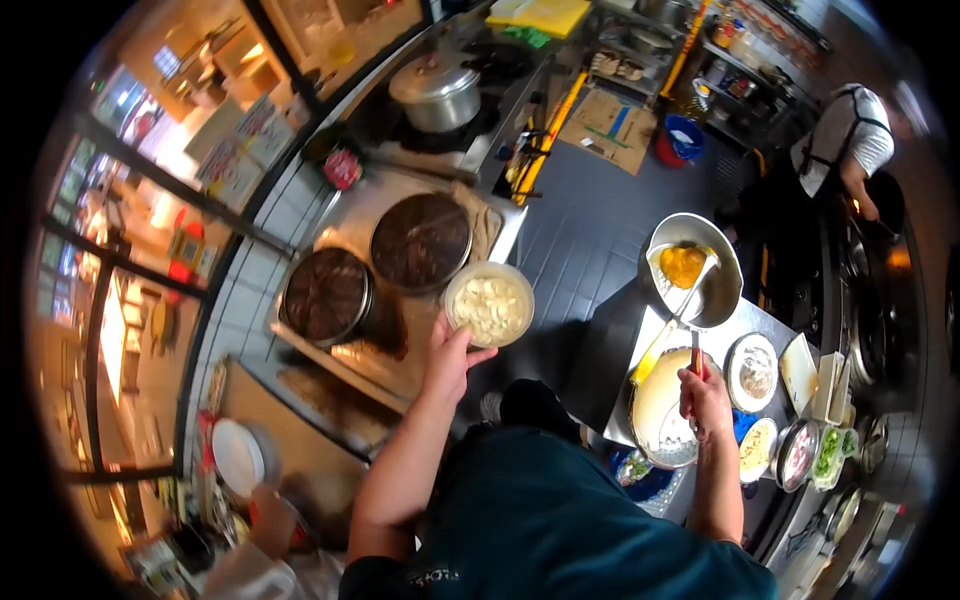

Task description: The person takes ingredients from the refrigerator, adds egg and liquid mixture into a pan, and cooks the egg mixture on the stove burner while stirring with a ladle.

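Left hand (448, 364), bowl (490, 267) — pale pieces (488, 308), perhaps garlic

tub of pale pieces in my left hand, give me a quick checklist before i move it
1. Left hand on the tub: ok, held at its near side.
2. Pale pieces inside the rim: ok, none seen outside it.
3. Right hand free to help: not ok, it grips a red-handled tool.
4. Pot beside the tub uncovered: ok, its dark contents show.
5. Heat under that pot: cannot tell, its underside is hidden.
6. Co-worker out of the way: ok, standing well apart at the far right.
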The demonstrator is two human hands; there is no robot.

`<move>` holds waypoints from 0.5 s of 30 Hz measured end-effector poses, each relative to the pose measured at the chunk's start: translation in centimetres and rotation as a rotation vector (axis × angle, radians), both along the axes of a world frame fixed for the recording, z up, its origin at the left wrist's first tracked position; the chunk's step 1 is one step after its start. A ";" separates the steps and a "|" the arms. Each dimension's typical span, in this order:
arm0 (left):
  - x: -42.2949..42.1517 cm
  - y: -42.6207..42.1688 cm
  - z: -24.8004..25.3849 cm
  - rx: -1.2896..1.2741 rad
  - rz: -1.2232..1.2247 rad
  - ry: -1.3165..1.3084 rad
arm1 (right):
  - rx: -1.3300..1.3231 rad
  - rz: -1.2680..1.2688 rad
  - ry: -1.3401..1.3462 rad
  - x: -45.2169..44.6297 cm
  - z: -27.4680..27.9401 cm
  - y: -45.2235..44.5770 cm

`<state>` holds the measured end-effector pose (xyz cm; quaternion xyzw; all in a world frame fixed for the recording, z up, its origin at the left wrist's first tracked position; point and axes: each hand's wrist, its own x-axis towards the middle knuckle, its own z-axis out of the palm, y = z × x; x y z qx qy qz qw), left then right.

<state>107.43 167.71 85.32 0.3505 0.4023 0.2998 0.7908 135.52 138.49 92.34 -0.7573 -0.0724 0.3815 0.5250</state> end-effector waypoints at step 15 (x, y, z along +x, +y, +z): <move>26.6 15.1 -3.1 -0.161 -0.243 0.061 | -0.006 -0.271 0.033 15.9 -1.3 11.6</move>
